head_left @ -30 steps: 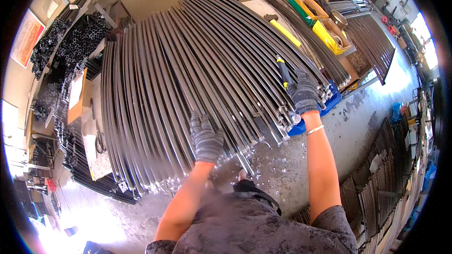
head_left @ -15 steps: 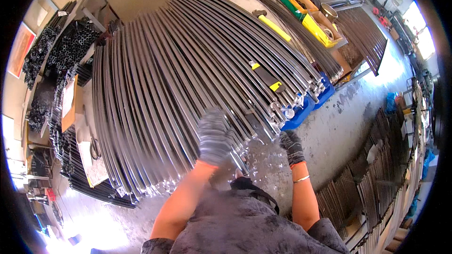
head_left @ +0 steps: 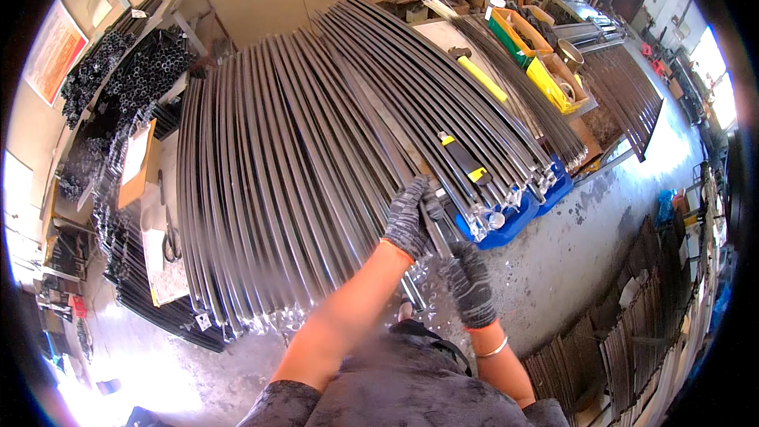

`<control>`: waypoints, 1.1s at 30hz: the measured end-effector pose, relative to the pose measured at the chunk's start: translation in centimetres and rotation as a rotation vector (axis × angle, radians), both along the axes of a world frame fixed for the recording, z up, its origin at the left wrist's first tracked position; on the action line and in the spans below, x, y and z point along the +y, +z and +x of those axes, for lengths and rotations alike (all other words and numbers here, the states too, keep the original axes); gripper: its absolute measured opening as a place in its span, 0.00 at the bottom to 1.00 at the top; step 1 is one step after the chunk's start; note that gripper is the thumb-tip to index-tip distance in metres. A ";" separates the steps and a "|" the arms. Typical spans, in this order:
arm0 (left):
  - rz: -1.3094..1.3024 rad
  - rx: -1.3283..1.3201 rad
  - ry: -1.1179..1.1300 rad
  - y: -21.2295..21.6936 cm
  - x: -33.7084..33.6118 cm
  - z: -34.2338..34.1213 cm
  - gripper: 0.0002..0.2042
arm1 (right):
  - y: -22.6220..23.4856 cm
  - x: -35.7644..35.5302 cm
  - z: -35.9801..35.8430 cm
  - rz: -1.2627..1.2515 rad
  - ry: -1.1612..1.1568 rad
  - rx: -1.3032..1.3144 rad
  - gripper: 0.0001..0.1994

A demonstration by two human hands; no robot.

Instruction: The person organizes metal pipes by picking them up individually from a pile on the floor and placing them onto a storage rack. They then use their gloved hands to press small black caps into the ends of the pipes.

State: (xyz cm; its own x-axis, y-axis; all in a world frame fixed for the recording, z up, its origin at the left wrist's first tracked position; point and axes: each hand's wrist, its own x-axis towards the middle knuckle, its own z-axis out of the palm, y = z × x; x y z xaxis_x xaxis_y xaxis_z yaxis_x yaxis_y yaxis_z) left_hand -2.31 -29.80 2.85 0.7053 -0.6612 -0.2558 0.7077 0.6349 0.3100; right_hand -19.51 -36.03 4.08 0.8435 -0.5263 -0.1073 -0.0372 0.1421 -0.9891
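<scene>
A broad layer of long dark metal tubes (head_left: pixel 269 166) lies side by side in front of me. My left hand (head_left: pixel 408 220), in a grey striped knit glove, is closed round one metal tube (head_left: pixel 437 239) near its near end. My right hand (head_left: pixel 468 285), gloved alike, is curled right at that tube's end. Its fingers are partly blurred, and whatever they hold is hidden. A black and yellow tool (head_left: pixel 462 160) rests on the tubes to the right. Beneath the tube ends there is a blue plastic tray (head_left: pixel 514 225).
Farther back lie a yellow-handled hammer (head_left: pixel 481 79) and a yellow bin (head_left: pixel 553 85). Bundled tubes (head_left: pixel 150 63) fill a rack at the left. Scissors (head_left: pixel 170 241) lie on the left table edge. Stacked dark strips (head_left: pixel 624 324) stand at the lower right.
My left hand has moved right and closed on a tube. My right hand has come left and nearer, to the tube's end. A gap now shows between the tubes. The view has shifted.
</scene>
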 end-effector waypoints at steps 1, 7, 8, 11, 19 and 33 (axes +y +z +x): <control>0.067 0.076 0.097 3.2 -0.3 -0.5 0.06 | 2.6 1.0 -0.1 -0.100 0.024 0.065 0.10; -0.351 0.091 0.063 2.9 3.1 -1.3 0.10 | 3.6 1.0 -1.7 -0.067 0.383 -0.043 0.18; -0.334 0.069 0.065 2.5 3.3 -1.6 0.11 | 3.5 1.3 -2.1 0.173 0.372 0.042 0.17; -0.397 0.020 0.047 1.7 4.1 -1.6 0.13 | 3.9 2.2 -1.6 -0.219 0.529 0.193 0.15; -0.104 -0.336 0.134 7.1 7.0 0.1 0.14 | 1.7 4.4 0.6 -0.498 0.618 0.056 0.14; 0.734 -0.726 0.730 17.2 22.4 5.9 0.13 | -0.6 -4.6 -7.1 -0.644 0.684 0.047 0.10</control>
State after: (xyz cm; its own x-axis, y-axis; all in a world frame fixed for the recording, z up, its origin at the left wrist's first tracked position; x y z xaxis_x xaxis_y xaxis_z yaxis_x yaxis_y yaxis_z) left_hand 3.61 -7.43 20.04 0.9768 0.0730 0.2012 -0.2140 0.3192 0.9232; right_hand -26.61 -40.68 3.46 0.9936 0.1121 -0.0097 0.0479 -0.4995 -0.8650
